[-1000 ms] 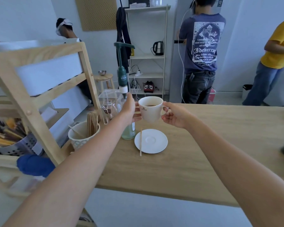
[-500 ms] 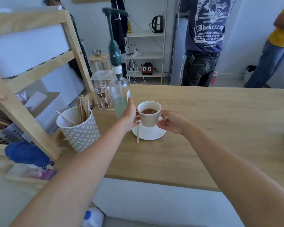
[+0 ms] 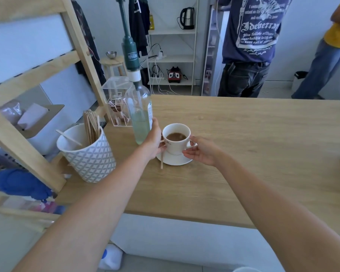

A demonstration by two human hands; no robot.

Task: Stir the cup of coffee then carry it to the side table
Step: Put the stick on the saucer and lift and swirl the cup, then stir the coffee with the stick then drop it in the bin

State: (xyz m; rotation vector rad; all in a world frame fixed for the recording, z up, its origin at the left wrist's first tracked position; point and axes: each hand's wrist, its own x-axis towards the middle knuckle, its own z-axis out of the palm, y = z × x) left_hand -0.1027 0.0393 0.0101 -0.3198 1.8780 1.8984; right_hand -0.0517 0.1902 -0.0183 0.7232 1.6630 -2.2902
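Pump bottle [image 3: 139,122] btwn clear box [image 3: 117,101] & saucer, patterned stick pot [image 3: 88,156] left, kettle [image 3: 187,18] on shelf.

one cup [image 3: 176,143], one saucer [image 3: 173,159], one bottle [image 3: 140,122], two hands [image 3: 153,142]

White cup [image 3: 176,143] of brown coffee [image 3: 176,136], white saucer [image 3: 173,159], apparently grey-diamond-patterned holder [image 3: 90,160].

Your wooden counter [image 3: 243,154] carries a white saucer [image 3: 173,160], pump bottle [image 3: 140,122] and patterned pot [image 3: 90,160]. A clear box [image 3: 117,101] stands behind.
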